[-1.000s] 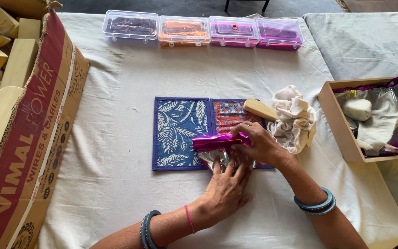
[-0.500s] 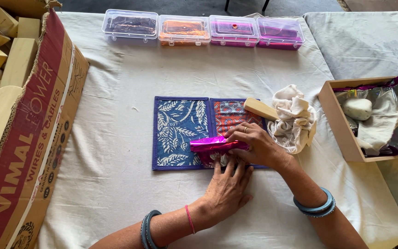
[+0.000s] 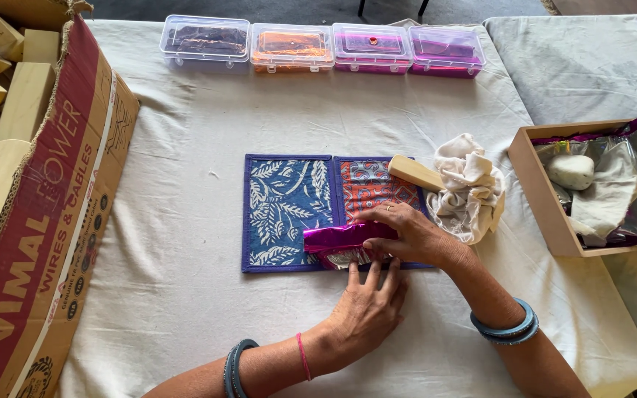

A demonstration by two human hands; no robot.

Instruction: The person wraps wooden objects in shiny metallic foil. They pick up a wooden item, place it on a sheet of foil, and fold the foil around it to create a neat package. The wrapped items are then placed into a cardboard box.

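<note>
At nine o'clock stands one large cardboard box [image 3: 46, 214] filled with pale wooden blocks [image 3: 1, 81]. Along twelve o'clock, four clear plastic boxes [image 3: 324, 46] sit in a row on the cloth-covered surface [image 3: 186, 295], holding dark, orange, pink and magenta material in turn.

At the centre lies one printed cloth mat [image 3: 285, 203], blue with white leaves on its left half, orange-patterned on its right. The magenta foil sheet [image 3: 337, 237] rests on the mat's lower edge, folded over a silvery underside.

The left hand [image 3: 366, 309], at six o'clock, lies flat with its fingers spread, the tips pressing the foil's near edge; it grips nothing. The right hand [image 3: 407, 232], reaching in from four o'clock, curls over the foil's right end and pinches it down against the mat.

Just past the right hand, at two o'clock, one wooden handle [image 3: 414, 173] pokes out of one crumpled white cloth [image 3: 470, 188]. At three o'clock one open wooden box [image 3: 536, 191] holds crinkled silver foil and one pale lump [image 3: 571, 171].

The foil looks thin and springy; as I judge it, uneven pressure from either hand could tear it, crease it crookedly or let the fold spring open, and a sideways drag might shift the mat beneath.
</note>
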